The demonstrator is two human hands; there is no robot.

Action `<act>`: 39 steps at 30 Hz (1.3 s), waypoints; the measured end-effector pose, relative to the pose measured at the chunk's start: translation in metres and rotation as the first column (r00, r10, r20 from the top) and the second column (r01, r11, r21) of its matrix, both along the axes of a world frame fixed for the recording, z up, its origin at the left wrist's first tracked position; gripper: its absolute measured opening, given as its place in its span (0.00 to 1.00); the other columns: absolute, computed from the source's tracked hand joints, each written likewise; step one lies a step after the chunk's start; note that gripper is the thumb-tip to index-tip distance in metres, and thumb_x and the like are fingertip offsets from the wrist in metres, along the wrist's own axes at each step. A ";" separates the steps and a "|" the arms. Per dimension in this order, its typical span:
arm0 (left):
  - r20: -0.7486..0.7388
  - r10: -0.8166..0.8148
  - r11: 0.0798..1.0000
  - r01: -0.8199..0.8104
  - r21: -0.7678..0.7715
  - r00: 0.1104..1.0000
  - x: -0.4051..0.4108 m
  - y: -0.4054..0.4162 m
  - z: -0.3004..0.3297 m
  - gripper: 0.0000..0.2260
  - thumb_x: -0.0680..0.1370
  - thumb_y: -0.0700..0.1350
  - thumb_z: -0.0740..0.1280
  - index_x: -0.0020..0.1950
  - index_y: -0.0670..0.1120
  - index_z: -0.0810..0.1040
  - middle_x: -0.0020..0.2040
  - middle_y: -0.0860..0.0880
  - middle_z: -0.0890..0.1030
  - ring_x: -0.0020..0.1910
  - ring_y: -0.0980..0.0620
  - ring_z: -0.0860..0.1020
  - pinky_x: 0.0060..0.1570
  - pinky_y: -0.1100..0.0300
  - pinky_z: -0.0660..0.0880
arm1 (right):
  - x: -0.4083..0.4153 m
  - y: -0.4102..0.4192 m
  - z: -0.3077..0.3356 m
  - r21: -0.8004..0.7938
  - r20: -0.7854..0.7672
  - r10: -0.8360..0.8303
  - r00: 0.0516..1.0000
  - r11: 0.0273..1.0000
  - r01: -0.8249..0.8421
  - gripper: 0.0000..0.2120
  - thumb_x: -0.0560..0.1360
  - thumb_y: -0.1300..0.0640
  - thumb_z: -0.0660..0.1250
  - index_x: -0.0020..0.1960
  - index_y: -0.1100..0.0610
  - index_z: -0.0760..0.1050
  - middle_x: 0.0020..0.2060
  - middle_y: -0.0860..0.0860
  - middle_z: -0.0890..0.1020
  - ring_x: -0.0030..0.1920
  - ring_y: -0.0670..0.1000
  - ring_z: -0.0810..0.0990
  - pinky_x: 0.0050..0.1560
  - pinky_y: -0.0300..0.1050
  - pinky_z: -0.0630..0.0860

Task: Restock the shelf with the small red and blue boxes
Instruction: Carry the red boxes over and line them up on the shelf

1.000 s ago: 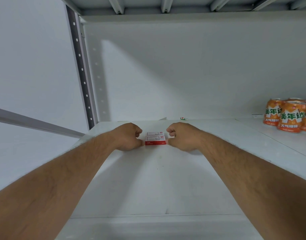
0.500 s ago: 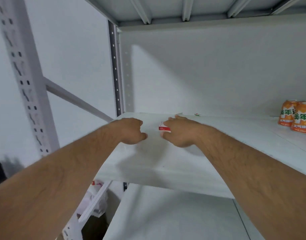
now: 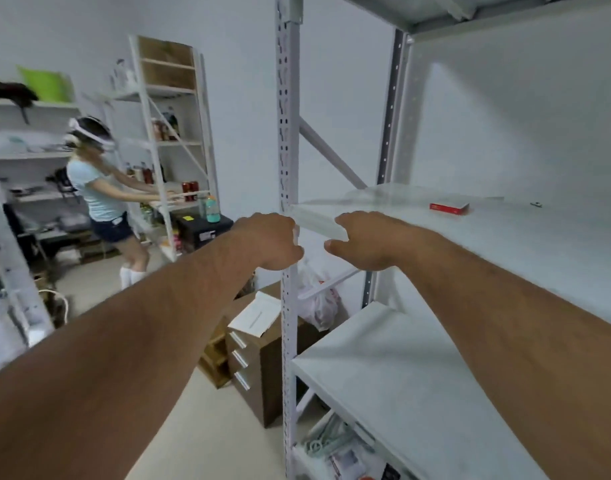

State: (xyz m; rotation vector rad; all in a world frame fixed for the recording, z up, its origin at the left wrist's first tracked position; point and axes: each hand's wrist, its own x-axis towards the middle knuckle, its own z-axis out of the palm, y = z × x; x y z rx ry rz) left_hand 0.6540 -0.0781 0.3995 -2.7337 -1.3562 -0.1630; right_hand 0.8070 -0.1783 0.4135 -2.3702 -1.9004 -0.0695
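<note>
A small red box (image 3: 449, 207) lies flat on the white shelf board (image 3: 504, 244), towards its back left. My left hand (image 3: 269, 242) hangs in front of the shelf's front upright with fingers loosely curled, holding nothing. My right hand (image 3: 364, 239) hovers at the shelf's left front corner, fingers loosely curled and empty. Both hands are well short of the red box. No blue box shows.
A perforated white upright (image 3: 287, 168) stands between my hands. A lower shelf board (image 3: 383, 368) sits below. On the floor are a brown drawer cabinet (image 3: 259, 365) and a plastic bag (image 3: 319, 299). Another person (image 3: 99, 192) works at a far rack on the left.
Both hands let go of the red box and pulled back off the shelf towards its left front corner. My view swung left, showing the room.
</note>
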 end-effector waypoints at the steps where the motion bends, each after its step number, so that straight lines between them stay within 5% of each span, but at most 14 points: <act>1: -0.018 0.032 0.999 -0.032 0.008 0.999 -0.016 -0.009 -0.003 0.28 0.78 0.61 0.59 0.75 0.49 0.64 0.72 0.47 0.70 0.68 0.43 0.71 0.65 0.46 0.72 | -0.015 -0.005 -0.003 0.007 -0.003 0.034 0.999 0.999 -0.034 0.32 0.82 0.38 0.56 0.79 0.54 0.58 0.77 0.53 0.66 0.74 0.57 0.67 0.72 0.54 0.66; 20: 0.005 0.365 0.927 -0.363 -0.089 0.931 -0.304 -0.182 -0.110 0.19 0.77 0.57 0.60 0.65 0.51 0.75 0.58 0.49 0.80 0.53 0.47 0.79 0.43 0.55 0.74 | -0.293 -0.097 -0.103 -0.150 -0.119 0.333 0.935 0.925 -0.348 0.27 0.80 0.42 0.62 0.74 0.53 0.65 0.68 0.53 0.75 0.63 0.57 0.77 0.61 0.55 0.76; 24: -0.031 0.447 0.883 -0.446 -0.148 0.894 -0.365 -0.210 -0.136 0.22 0.77 0.58 0.59 0.68 0.51 0.71 0.64 0.48 0.77 0.60 0.45 0.76 0.52 0.51 0.74 | -0.347 -0.108 -0.126 -0.209 -0.127 0.405 0.905 0.881 -0.424 0.21 0.79 0.38 0.61 0.62 0.53 0.70 0.53 0.52 0.80 0.49 0.54 0.82 0.53 0.55 0.80; 30: -0.030 0.601 0.773 -0.590 -0.233 0.799 -0.436 -0.238 -0.171 0.23 0.77 0.58 0.61 0.69 0.52 0.72 0.62 0.50 0.78 0.60 0.47 0.77 0.54 0.52 0.76 | -0.414 -0.111 -0.152 -0.217 -0.107 0.557 0.824 0.796 -0.566 0.29 0.81 0.39 0.59 0.76 0.54 0.63 0.71 0.54 0.72 0.67 0.58 0.73 0.63 0.53 0.73; 39: -0.124 0.771 0.582 -0.770 -0.261 0.624 -0.505 -0.247 -0.209 0.24 0.77 0.57 0.61 0.71 0.51 0.70 0.69 0.49 0.74 0.66 0.44 0.73 0.62 0.51 0.70 | -0.479 -0.076 -0.200 -0.225 -0.202 0.695 0.690 0.653 -0.724 0.23 0.80 0.41 0.61 0.68 0.54 0.69 0.56 0.52 0.76 0.51 0.52 0.76 0.51 0.47 0.76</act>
